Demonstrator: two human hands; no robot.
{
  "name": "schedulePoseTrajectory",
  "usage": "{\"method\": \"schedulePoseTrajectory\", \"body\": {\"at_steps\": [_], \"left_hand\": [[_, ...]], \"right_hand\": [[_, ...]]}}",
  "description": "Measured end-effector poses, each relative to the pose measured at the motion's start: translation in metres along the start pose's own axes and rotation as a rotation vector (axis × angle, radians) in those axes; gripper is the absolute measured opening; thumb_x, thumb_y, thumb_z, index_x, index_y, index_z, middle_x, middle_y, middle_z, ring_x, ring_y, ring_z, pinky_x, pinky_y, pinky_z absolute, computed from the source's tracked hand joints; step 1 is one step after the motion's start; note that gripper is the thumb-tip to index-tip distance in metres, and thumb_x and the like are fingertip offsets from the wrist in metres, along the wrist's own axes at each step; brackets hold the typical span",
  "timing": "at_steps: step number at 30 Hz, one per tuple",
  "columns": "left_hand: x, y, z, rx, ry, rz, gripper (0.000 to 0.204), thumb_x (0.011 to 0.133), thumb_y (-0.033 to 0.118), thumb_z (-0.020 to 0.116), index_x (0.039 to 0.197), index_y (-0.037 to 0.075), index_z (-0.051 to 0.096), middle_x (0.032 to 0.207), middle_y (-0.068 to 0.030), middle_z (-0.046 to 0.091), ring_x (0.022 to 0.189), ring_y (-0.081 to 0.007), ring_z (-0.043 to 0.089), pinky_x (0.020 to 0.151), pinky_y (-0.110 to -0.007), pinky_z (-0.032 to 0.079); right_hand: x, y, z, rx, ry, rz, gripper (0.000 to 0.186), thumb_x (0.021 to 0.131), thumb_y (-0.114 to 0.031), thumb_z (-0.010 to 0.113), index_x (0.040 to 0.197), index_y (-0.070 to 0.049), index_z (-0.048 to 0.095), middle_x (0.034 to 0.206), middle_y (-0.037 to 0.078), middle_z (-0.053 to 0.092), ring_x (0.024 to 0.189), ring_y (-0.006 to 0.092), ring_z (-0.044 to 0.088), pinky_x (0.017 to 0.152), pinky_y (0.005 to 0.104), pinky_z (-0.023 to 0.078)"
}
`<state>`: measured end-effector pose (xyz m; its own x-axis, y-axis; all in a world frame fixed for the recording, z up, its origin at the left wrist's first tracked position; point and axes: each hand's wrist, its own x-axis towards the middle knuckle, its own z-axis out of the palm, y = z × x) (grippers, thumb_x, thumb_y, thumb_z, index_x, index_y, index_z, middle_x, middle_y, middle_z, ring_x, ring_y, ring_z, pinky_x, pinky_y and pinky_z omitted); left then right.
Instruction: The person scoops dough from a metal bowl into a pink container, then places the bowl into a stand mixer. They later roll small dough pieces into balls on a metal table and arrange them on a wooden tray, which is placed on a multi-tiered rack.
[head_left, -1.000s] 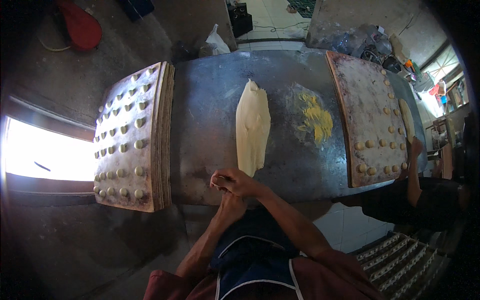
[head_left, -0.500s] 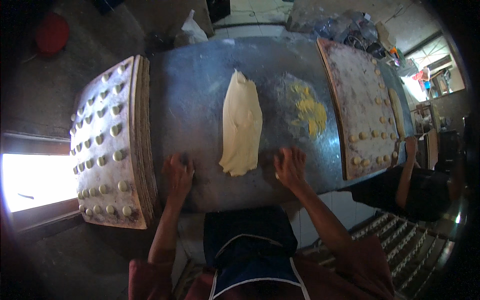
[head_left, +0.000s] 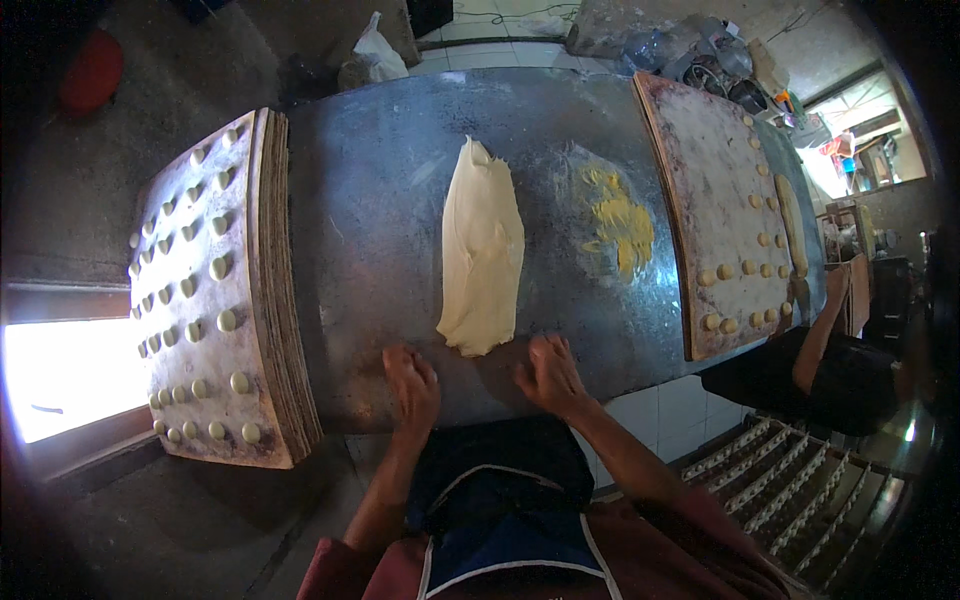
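So from where I'm watching, the thing that matters is how the dough slab (head_left: 481, 252) lies relative to the hands. It's a long pale sheet on the metal counter (head_left: 380, 200), long axis running straight away from the body, near end rounded and pointing back at the person, far end up toward the back edge of the counter.

Both hands are down flat on the counter at the near edge, empty, fingers spread, holding nothing. The left hand (head_left: 412, 385) sits just left of the dough's near tip, the right hand (head_left: 548, 372) just right of it, so the tip falls pretty much in the gap between them. Neither hand is touching the dough as far as I can tell. The right one looks a hair closer to the tip, but it's honestly near enough a tie.

Off to the sides: a stack of boards with little dough balls (head_left: 215, 290) on the left, a floured board (head_left: 722, 210) with more balls on the right, and a yellow smear (head_left: 620, 220) on the counter just right of the slab. Another person's arm (head_left: 820, 335) is at the far right end.
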<state>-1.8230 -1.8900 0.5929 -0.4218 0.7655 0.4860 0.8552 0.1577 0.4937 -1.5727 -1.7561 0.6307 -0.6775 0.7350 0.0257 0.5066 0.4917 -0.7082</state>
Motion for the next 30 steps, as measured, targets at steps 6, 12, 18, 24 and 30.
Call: {"method": "schedulePoseTrajectory", "body": {"at_steps": [6, 12, 18, 24, 30], "left_hand": [[0.055, -0.029, -0.016, -0.077, -0.100, -0.395, 0.022, 0.093, 0.001, 0.064, 0.107, -0.006, 0.049, 0.096, -0.0215, 0.053, 0.086, -0.0376, 0.055, 0.080, -0.049, 0.046], [-0.037, -0.065, -0.028, -0.127, -0.227, -0.267, 0.024, 0.091, 0.000, 0.067, 0.102, -0.004, 0.046, 0.097, -0.0209, 0.051, 0.086, -0.0362, 0.053, 0.078, -0.048, 0.045], [0.029, 0.004, -0.020, -0.041, -0.118, -0.386, 0.032, 0.090, 0.000, 0.068, 0.109, -0.002, 0.042, 0.097, -0.0171, 0.050, 0.082, -0.0328, 0.051, 0.077, -0.046, 0.045], [0.021, -0.052, -0.040, -0.034, -0.134, -0.178, 0.032, 0.092, 0.001, 0.065, 0.114, 0.001, 0.042, 0.101, -0.0181, 0.050, 0.084, -0.0314, 0.052, 0.075, -0.044, 0.045], [-0.021, -0.021, -0.042, -0.049, -0.142, -0.161, 0.032, 0.092, 0.002, 0.067, 0.114, 0.001, 0.045, 0.104, -0.0182, 0.054, 0.088, -0.0316, 0.056, 0.078, -0.045, 0.046]], "right_hand": [[0.033, 0.030, -0.028, -0.177, 0.043, -0.073, 0.026, 0.085, -0.017, 0.072, 0.094, -0.003, 0.051, 0.091, 0.020, 0.051, 0.091, 0.0392, 0.053, 0.078, 0.0508, 0.042], [-0.029, 0.041, -0.023, 0.002, -0.130, -0.046, 0.026, 0.083, -0.015, 0.072, 0.095, -0.004, 0.052, 0.090, 0.018, 0.052, 0.090, 0.0399, 0.053, 0.078, 0.0497, 0.043], [0.010, 0.015, 0.002, -0.143, 0.159, -0.088, 0.025, 0.086, -0.015, 0.070, 0.096, -0.004, 0.051, 0.091, 0.016, 0.053, 0.090, 0.0381, 0.054, 0.077, 0.0476, 0.043], [0.001, 0.070, -0.038, -0.131, 0.036, -0.075, 0.027, 0.087, -0.011, 0.069, 0.101, -0.003, 0.047, 0.091, 0.016, 0.049, 0.087, 0.0358, 0.051, 0.075, 0.0471, 0.042], [-0.046, 0.049, -0.013, 0.037, 0.115, -0.176, 0.025, 0.087, -0.008, 0.066, 0.099, -0.004, 0.045, 0.086, 0.014, 0.047, 0.085, 0.0339, 0.049, 0.075, 0.0479, 0.041]]}}
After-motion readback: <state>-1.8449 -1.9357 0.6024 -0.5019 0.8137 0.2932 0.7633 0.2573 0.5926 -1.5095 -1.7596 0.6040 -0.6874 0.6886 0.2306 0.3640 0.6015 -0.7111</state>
